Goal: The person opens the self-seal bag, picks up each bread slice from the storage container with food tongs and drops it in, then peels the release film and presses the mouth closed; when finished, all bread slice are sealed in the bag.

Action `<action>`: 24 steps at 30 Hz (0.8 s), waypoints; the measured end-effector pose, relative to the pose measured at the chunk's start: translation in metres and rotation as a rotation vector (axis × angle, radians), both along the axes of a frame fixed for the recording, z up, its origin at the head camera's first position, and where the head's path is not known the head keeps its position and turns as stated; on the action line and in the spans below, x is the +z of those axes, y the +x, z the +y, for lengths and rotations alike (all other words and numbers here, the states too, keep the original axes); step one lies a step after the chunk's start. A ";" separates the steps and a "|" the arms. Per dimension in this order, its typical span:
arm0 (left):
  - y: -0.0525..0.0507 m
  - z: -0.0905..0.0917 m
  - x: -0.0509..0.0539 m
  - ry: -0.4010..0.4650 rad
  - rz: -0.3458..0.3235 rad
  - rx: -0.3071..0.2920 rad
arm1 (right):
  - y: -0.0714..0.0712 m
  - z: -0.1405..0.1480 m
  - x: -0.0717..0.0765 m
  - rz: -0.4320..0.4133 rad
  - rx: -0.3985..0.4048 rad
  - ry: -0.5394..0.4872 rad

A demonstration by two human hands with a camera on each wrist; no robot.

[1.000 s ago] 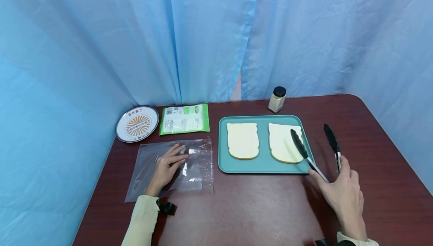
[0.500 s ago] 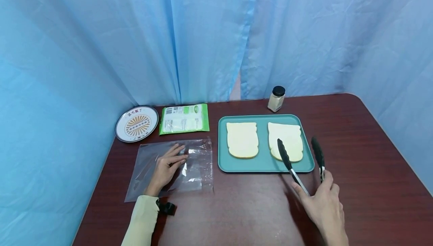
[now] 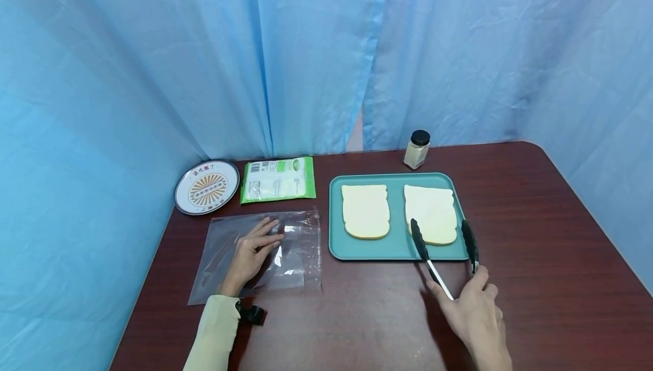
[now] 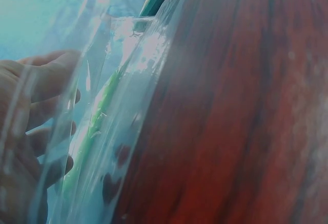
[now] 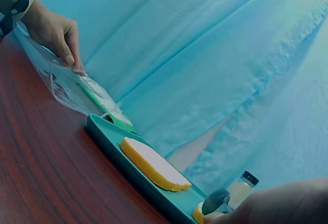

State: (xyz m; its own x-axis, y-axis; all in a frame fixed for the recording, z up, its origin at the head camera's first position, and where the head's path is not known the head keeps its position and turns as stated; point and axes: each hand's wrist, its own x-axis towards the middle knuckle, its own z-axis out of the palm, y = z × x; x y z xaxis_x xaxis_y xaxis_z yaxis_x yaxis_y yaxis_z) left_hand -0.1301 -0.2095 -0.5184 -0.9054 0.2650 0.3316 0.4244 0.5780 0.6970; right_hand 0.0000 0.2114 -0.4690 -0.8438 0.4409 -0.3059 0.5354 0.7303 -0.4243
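My right hand (image 3: pixel 476 314) holds a pair of tongs (image 3: pixel 419 241) with black tips spread apart. The tongs' tips stand on either side of the right bread slice (image 3: pixel 432 212), with the left tip over its lower left edge. A second bread slice (image 3: pixel 365 212) lies to the left on the teal tray (image 3: pixel 398 251). My left hand (image 3: pixel 250 255) rests on a clear plastic bag (image 3: pixel 291 269), its fingers loosely extended. The left wrist view shows the film (image 4: pixel 128 80) raised near the fingers (image 4: pixel 54 78). In the right wrist view the tongs are mostly hidden behind my right hand.
A patterned plate (image 3: pixel 207 187) stands at the table's far left. Beside it lies a green and white packet (image 3: pixel 278 180). Behind the tray is a small jar (image 3: pixel 417 150) with a black lid. Blue curtains (image 3: pixel 316 59) enclose the back and sides of the brown table (image 3: pixel 357 320).
My right hand and the tongs have moved left, bringing the spread tips around the lower part of the right slice. My left hand stays on the bag.
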 end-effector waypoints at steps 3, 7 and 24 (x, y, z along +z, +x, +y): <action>0.000 0.000 0.000 0.002 -0.001 0.001 | -0.001 -0.002 0.002 -0.016 0.001 0.003; 0.000 0.000 0.000 0.002 0.004 -0.001 | -0.003 -0.005 0.003 -0.019 0.007 0.009; -0.001 0.001 0.001 0.007 0.035 -0.018 | -0.011 -0.015 0.001 -0.032 -0.007 0.051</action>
State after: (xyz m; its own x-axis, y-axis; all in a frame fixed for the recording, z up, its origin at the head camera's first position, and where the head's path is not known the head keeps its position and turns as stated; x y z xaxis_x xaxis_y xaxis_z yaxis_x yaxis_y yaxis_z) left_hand -0.1309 -0.2082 -0.5171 -0.8884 0.2784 0.3651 0.4589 0.5655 0.6853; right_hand -0.0114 0.1966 -0.4677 -0.8308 0.4621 -0.3103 0.5532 0.7467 -0.3693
